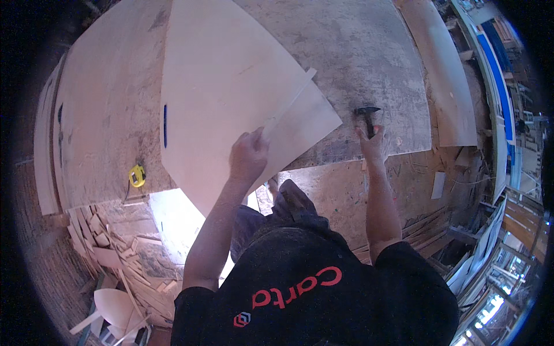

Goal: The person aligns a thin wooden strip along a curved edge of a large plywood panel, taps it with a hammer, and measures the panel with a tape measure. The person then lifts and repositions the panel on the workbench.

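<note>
My left hand [250, 154] is over a large pale plywood sheet [231, 81], its fingers closed at the near end of a thin pale strip [293, 97]. That strip slants across the sheet, and its far end sticks out past the sheet's right edge. My right hand [374, 143] grips a hammer [367, 110] by its handle, with the dark head pointing away from me. The hammer is just right of the sheet's corner, over the worn table [386, 75]. A blue pen or pencil [165, 126] lies at the sheet's left edge.
A yellow tape measure [137, 176] rests near the table's front left edge. Wood offcuts [107, 236] are heaped on the floor at left. Further boards [447, 86] lie along the right side, beside a rack with a blue edge [497, 81].
</note>
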